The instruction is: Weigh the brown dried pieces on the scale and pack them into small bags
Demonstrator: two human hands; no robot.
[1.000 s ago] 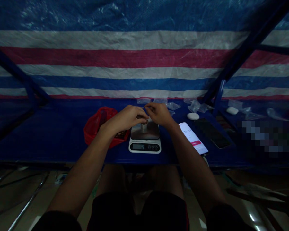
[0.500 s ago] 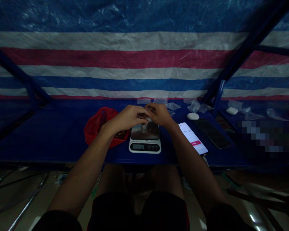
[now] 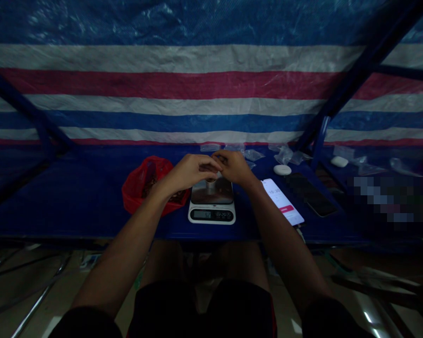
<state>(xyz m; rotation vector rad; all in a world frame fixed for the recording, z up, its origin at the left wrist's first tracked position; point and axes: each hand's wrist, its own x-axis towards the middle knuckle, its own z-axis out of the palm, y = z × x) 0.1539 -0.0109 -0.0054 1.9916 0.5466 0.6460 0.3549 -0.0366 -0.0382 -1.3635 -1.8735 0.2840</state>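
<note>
Blue tabletop (image 3: 74, 206) holds a digital kitchen scale (image 3: 211, 213) beneath the grips. Left hand (image 3: 188, 171) and right hand (image 3: 235, 167) close narrowly together, any held item hidden; small plastic bags (image 3: 254, 155) lie beyond.

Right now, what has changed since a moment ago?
The left hand has slid rightward to meet the right hand above a small metal cylinder; nothing is visibly taken or let go. The white kitchen scale and red plastic container stayed put.

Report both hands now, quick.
Left hand: fingers curled above the scale; cannot tell if holding anything.
Right hand: fingers curled, meeting the left hand's; cannot tell if holding anything.
</note>
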